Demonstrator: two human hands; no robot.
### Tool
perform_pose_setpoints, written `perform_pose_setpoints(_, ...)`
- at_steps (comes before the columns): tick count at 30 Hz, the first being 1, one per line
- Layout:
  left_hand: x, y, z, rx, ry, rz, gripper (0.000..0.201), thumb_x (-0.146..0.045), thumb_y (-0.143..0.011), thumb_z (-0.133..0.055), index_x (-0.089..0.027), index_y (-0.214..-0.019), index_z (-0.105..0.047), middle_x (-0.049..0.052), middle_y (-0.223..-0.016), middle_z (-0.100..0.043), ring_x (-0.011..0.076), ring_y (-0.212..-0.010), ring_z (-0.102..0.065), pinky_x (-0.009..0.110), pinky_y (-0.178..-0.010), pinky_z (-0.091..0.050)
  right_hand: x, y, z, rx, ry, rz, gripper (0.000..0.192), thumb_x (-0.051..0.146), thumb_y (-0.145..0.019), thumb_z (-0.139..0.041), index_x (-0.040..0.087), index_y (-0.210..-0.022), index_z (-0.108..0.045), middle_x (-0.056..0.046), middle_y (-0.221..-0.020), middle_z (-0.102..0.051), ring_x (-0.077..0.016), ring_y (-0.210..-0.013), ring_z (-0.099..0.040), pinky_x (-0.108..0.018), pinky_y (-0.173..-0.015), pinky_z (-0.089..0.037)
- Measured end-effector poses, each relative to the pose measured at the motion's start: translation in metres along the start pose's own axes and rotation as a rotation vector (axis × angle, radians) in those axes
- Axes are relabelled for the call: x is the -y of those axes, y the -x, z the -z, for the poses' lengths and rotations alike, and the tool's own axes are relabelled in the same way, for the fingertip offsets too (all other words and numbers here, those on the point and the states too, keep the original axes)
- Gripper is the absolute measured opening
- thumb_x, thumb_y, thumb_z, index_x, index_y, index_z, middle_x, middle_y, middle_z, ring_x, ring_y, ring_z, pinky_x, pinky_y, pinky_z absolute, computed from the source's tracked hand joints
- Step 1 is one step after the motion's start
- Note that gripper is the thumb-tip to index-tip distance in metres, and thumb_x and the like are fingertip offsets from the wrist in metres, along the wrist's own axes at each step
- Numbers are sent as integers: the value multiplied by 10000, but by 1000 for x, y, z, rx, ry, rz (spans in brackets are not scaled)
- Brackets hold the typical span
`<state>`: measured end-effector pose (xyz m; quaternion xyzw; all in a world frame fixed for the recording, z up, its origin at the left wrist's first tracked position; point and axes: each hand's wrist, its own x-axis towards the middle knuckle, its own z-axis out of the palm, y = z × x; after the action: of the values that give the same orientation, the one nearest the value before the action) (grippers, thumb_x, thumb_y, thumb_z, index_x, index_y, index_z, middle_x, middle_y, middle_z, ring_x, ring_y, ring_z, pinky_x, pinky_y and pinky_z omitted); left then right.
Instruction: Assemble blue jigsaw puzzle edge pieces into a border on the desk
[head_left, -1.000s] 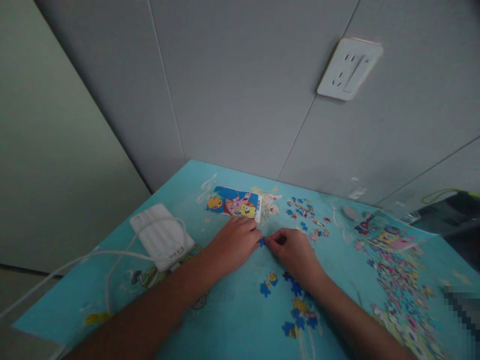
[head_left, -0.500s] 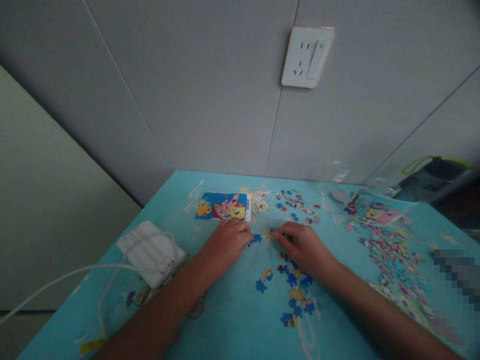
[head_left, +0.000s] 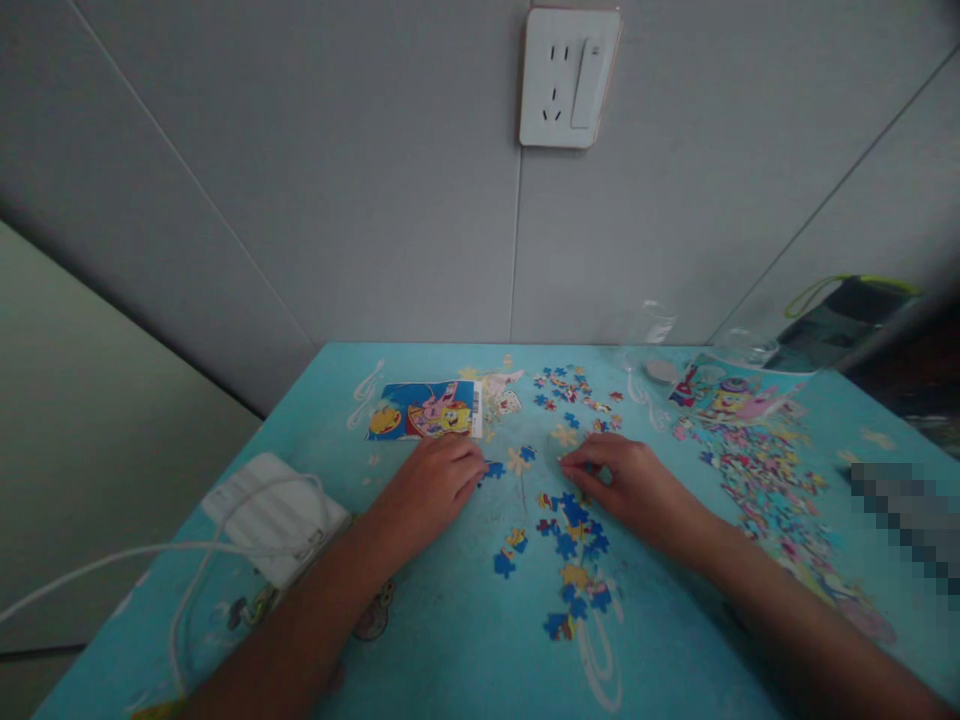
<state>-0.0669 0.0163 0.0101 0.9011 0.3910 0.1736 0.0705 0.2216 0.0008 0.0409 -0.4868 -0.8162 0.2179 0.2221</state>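
My left hand [head_left: 441,477] rests on the table with its fingers curled together. Its fingertips are at the edge of small joined-looking blue puzzle pieces [head_left: 494,469]. A single blue puzzle piece [head_left: 528,454] lies between the two hands. To its right, my right hand [head_left: 616,472] has thumb and forefinger pinched; whatever is between them, if anything, is hidden. Below that hand is a loose cluster of blue and yellow puzzle pieces [head_left: 574,510]. Two more pieces [head_left: 505,563] lie left of the cluster. Behind my left hand is a cartoon picture card [head_left: 427,408].
Scattered puzzle pieces [head_left: 562,385] lie at the back. At right, a large pile of pieces [head_left: 772,490] spreads below another cartoon picture [head_left: 731,395]. A white charger-like block [head_left: 266,510] with a cable sits at left. A clear bottle [head_left: 658,322] stands near the wall.
My right hand has drawn back to the right from the single blue piece, which stays on the table. My left hand keeps its place by the blue pieces. The view has shifted slightly.
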Motion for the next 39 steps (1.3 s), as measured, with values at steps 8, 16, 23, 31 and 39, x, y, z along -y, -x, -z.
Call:
perform_pose_setpoints(8,-4,0,-2,1,35,2,159,-221,-980,-531,-181,-1001,-684,60,-1040,-667,201,-1009,-608,401,-961,-495,-5,-5,-14,-29,46,11,208,241,-949,-549,228,-1007,-748,-56,-924,-719,-200,-877,-651,-327,-835,-482)
perform_pose_setpoints(16,-4,-3,-2,38,54,25,148,-219,-978,-539,-159,-976,-674,60,-991,-651,199,-991,-596,387,-951,-496,14,-24,-45,-68,185,36,285,283,-972,-543,224,-1195,-711,-90,-951,-662,-220,-917,-614,-351,-869,-466)
perform_pose_setpoints(23,-1,-2,-5,-4,22,-45,190,-185,-968,-545,-186,-1073,-704,68,-1033,-658,205,-1001,-600,384,-913,-515,-2,-15,-37,-52,132,32,246,309,-931,-625,233,-1134,-741,-79,-966,-675,-221,-929,-621,-358,-891,-477)
perform_pose_setpoints(31,-2,-3,-2,-5,6,-68,198,-172,-963,-544,-176,-1061,-716,78,-1033,-672,210,-990,-609,383,-898,-523,-7,0,-4,-104,-9,27,165,246,-949,-578,221,-1005,-731,-60,-987,-705,-201,-938,-636,-353,-899,-479)
perform_pose_setpoints(39,-1,-1,-1,29,-8,-72,221,-150,-964,-527,-151,-1114,-689,88,-1074,-650,208,-1015,-596,383,-924,-499,15,17,12,297,-103,98,99,209,-914,-637,238,-902,-731,-9,-879,-691,-151,-845,-626,-280,-790,-470)
